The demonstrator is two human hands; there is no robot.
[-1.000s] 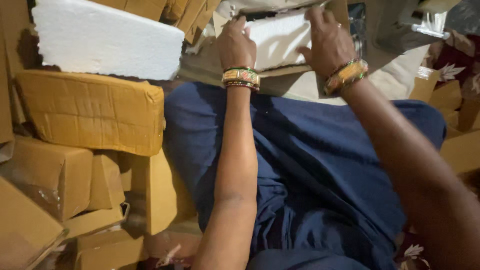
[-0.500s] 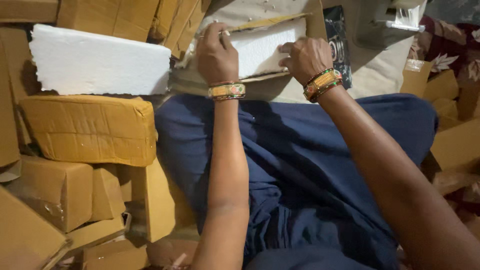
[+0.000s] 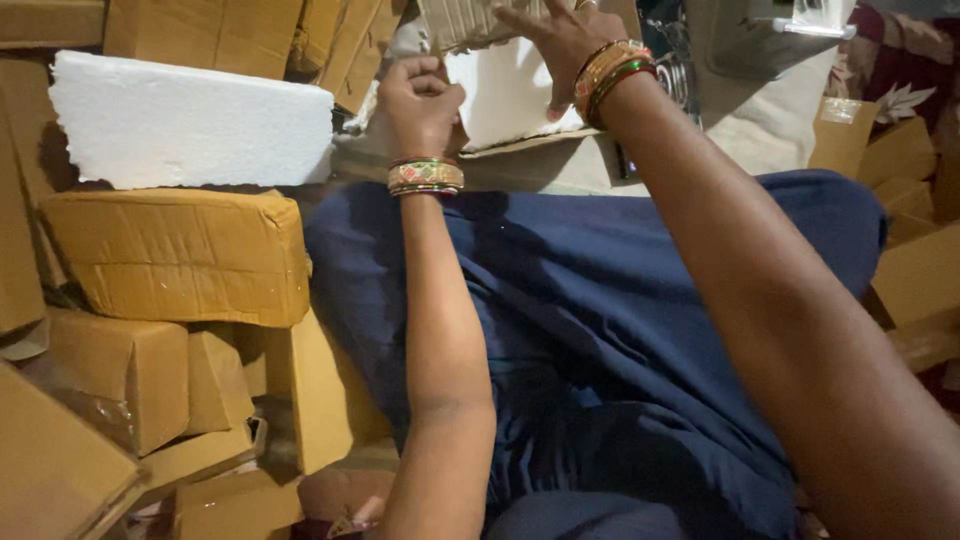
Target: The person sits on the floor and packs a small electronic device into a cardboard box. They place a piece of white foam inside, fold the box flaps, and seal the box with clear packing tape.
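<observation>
My left hand (image 3: 420,100) is curled in a fist at the left edge of a white foam slab (image 3: 505,95) that sits in an open cardboard box (image 3: 540,165) beyond my lap. My right hand (image 3: 560,40) lies on the top of the slab with fingers spread, touching a piece of corrugated cardboard (image 3: 465,22) above it. Both wrists wear coloured bangles. Whether the left hand grips the slab's edge is unclear.
A big white foam block (image 3: 190,120) rests on a taped brown parcel (image 3: 180,255) at left. Several more brown boxes (image 3: 120,380) pile up on the left and cardboard (image 3: 910,270) on the right. Blue cloth (image 3: 600,330) covers my lap.
My right hand has moved up from the slab's right side to its top, fingers now spread. The left hand stays at the slab's left edge. The view has shifted slightly.
</observation>
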